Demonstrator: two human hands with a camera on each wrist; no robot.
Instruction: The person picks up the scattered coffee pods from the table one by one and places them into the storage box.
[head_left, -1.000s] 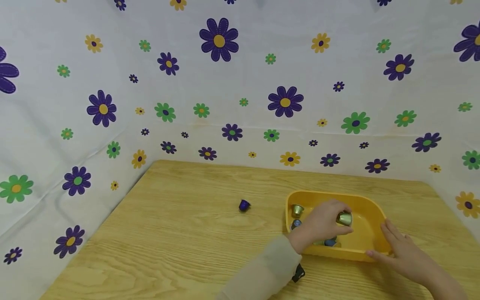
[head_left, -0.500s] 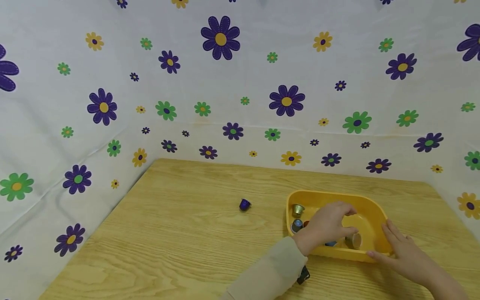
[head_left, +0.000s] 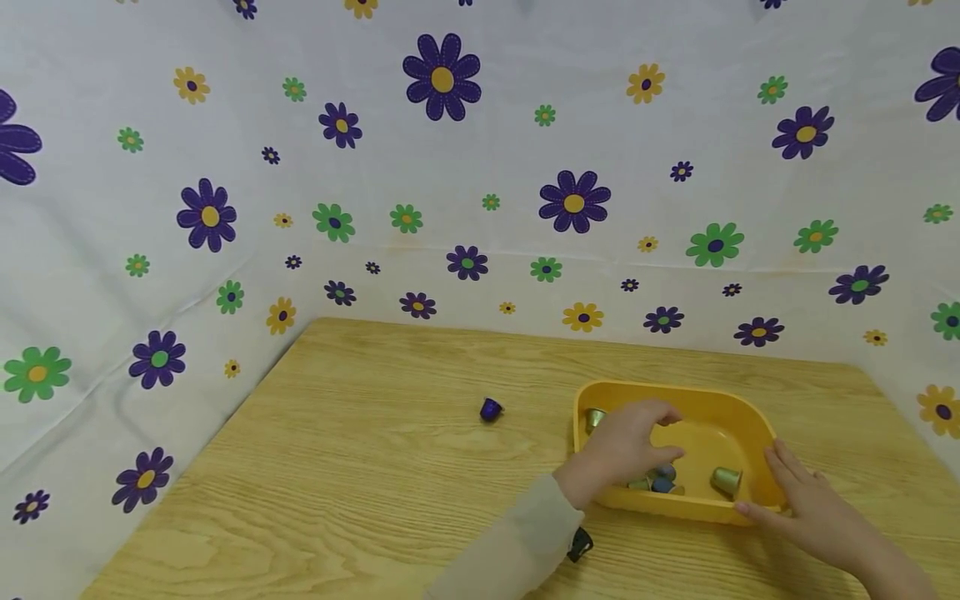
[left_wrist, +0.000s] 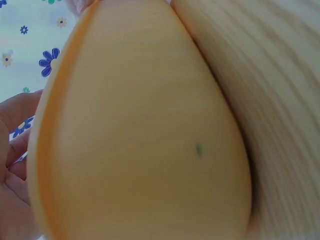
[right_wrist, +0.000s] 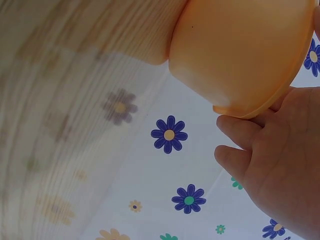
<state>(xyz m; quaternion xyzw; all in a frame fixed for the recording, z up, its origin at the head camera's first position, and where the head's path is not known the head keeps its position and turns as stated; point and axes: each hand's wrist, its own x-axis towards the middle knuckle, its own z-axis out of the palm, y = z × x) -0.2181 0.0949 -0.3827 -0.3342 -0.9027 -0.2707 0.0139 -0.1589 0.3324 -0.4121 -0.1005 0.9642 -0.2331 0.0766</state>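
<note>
A yellow plastic tray (head_left: pixel 667 501) stands on the table with several coffee capsules in it. My left hand (head_left: pixel 622 446) hovers over its left part, thumb and fingers spread apart with nothing between them. A gold capsule (head_left: pixel 726 480) lies on its side near the tray's front right. Bluish capsules (head_left: pixel 664 483) sit below my left thumb, and another gold capsule (head_left: pixel 595 419) shows at the back left; my hand hides part of that side. At the front right corner my right hand (head_left: pixel 817 508) holds the rim, thumb on the front and fingers along the right side.
A dark blue capsule (head_left: pixel 491 409) lies on the wooden table (head_left: pixel 360 467), left of the tray. A black buckle (head_left: pixel 580 544) hangs by the left sleeve. White cloth (head_left: pixel 487 150) printed with flowers rises behind the table and at both sides.
The left hand let go of the gold capsule, which now lies in the tray's front right, and moved left with its fingers apart. The right hand stayed at the rim.
</note>
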